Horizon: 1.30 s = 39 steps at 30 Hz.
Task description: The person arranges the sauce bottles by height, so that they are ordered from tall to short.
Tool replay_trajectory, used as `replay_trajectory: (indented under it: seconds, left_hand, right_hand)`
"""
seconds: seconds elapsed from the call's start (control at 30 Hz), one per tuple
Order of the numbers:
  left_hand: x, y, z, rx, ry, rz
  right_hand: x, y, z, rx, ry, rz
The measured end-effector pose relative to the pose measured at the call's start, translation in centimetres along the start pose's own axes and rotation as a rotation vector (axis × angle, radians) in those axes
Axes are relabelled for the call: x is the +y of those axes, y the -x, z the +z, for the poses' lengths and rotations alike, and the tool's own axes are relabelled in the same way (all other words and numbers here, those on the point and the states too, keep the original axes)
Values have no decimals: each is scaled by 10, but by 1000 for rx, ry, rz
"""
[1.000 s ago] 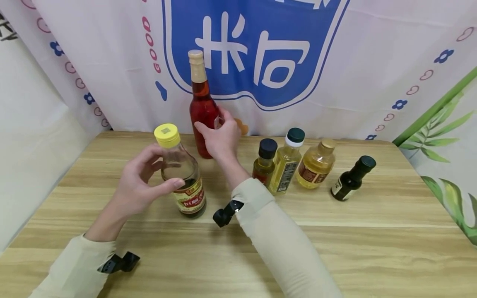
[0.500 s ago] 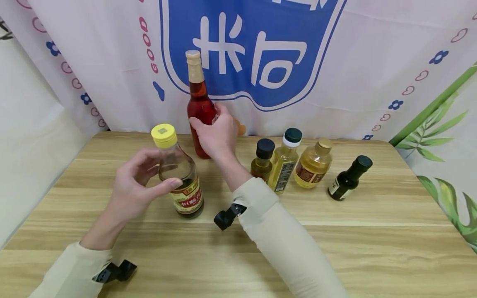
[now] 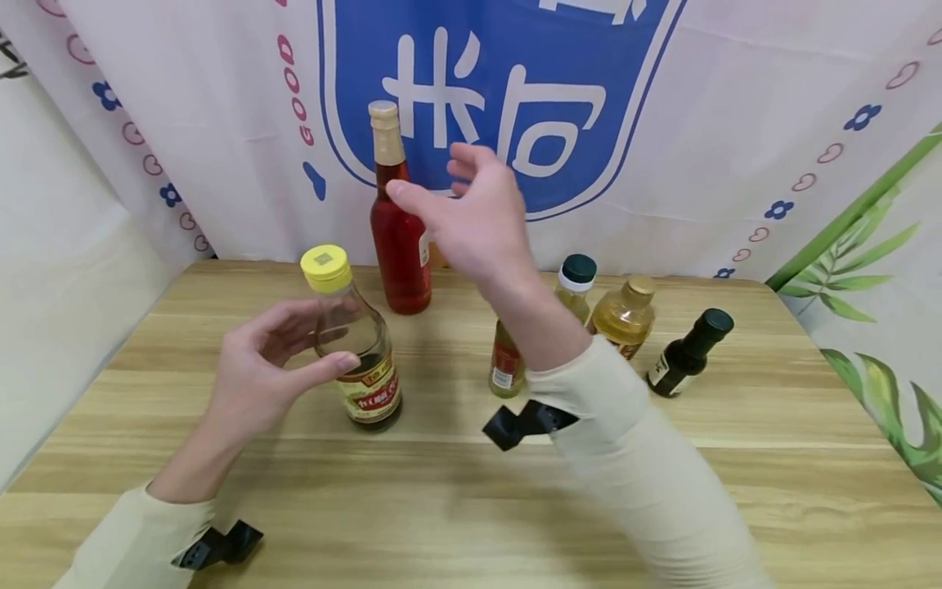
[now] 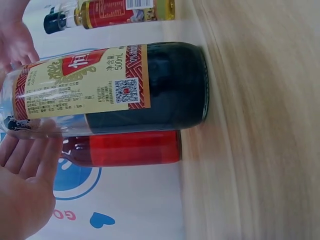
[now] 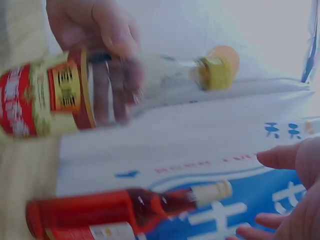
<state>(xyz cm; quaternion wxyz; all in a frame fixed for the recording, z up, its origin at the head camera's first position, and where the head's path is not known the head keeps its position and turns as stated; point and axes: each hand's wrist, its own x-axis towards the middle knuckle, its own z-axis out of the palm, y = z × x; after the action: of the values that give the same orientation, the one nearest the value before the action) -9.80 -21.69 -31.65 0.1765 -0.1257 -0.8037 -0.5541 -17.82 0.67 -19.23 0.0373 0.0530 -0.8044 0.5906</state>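
A half-full glass vinegar bottle (image 3: 371, 384) with a yellow cap stands upright on the wooden table. My left hand (image 3: 253, 364) holds it loosely from the left, thumb at the front by the label and fingers curved behind the glass. Farther back, against the cloth, a tall bottle of red liquid (image 3: 401, 254) with a cream foil top stands upright. My right hand (image 3: 478, 213) is raised to its right with fingers spread and nothing in it; the thumb overlaps the bottle's neck in the head view. In the right wrist view the right hand (image 5: 295, 195) appears apart from the red bottle (image 5: 85, 212).
To the right stand several smaller bottles: a small oil bottle (image 3: 506, 364) partly behind the right forearm, a green-capped oil bottle (image 3: 576, 296), a gold-capped oil bottle (image 3: 625, 315) and a small dark bottle (image 3: 684, 360). A printed cloth (image 3: 706, 123) hangs behind the table (image 3: 412, 515).
My right hand has let go of the red bottle and moved up and to the right, its forearm now covering part of the small bottles. The left hand stays at the vinegar bottle.
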Motion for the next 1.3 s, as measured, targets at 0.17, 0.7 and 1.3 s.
replay_trajectory:
  seconds: [0.17,0.7,1.3]
  left_hand:
    - [-1,2,-1,4,1,-24]
    - [-11,1,-16,-163,214,54]
    - [-19,-5,-16,-240,275,102]
  right_hand:
    - [4,6,-42,7,16,-98]
    - [101,32,-129,-86,-92,-159]
    - [166,40,-132,-228,25,-27]
